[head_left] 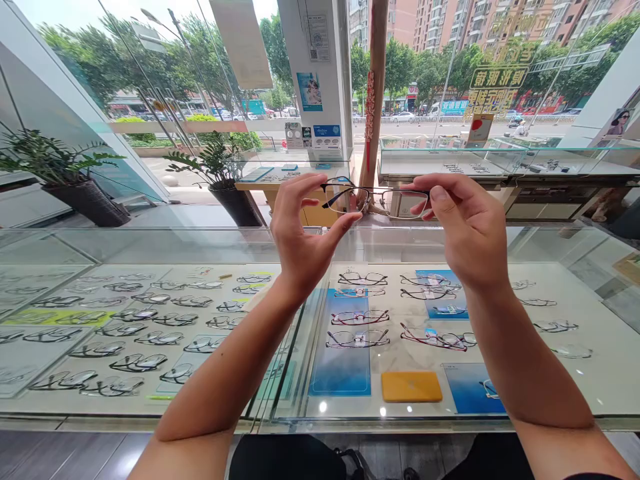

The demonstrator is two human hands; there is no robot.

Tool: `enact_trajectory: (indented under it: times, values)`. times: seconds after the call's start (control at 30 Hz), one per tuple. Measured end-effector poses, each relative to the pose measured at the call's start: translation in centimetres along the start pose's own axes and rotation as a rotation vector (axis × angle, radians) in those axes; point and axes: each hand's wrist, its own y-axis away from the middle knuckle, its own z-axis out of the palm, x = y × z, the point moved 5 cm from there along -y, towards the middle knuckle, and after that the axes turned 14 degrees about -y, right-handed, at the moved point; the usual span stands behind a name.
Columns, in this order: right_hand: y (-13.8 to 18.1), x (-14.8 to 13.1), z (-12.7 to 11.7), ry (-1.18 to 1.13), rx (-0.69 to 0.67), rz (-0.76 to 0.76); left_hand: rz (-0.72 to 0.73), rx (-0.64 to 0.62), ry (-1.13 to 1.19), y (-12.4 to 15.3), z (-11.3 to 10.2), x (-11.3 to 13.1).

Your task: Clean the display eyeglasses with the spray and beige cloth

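Observation:
A pair of eyeglasses with a dark upper rim and clear lenses is held up level above the glass counter. My left hand has its fingertips at the left corner of the frame and its thumb stretched under the left lens. On the other side, my right hand pinches the right corner between thumb and index finger. One dark temple arm shows behind the left lens. Below lie rows of spectacle frames inside the counter.
The glass display counter spans the view in front of me. It holds an orange case and a blue card. Beyond stand a potted plant, a brown post and another glass showcase by the windows.

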Motion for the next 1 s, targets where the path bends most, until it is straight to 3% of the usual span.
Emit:
enact_trajectory:
  times: [0.23,0.4,0.63,1.0]
  values:
    - [-0.2,0.4,-0.2,0.073,-0.003,-0.017,-0.021,-0.024,-0.003,0.3,0.2,0.7]
    - [0.0,-0.3,-0.3,0.180,0.059,-0.107,0.002,-0.024,-0.018,0.1,0.0,1.3]
    - [0.1,-0.7,0.7,0.227,-0.087,-0.177,0.101,-0.073,-0.023,0.1,-0.1,2.7]
    - [-0.1,-0.2,1.0,0.216,-0.177,-0.150,0.103,-0.104,-0.060,-0.1,-0.1,3.2]
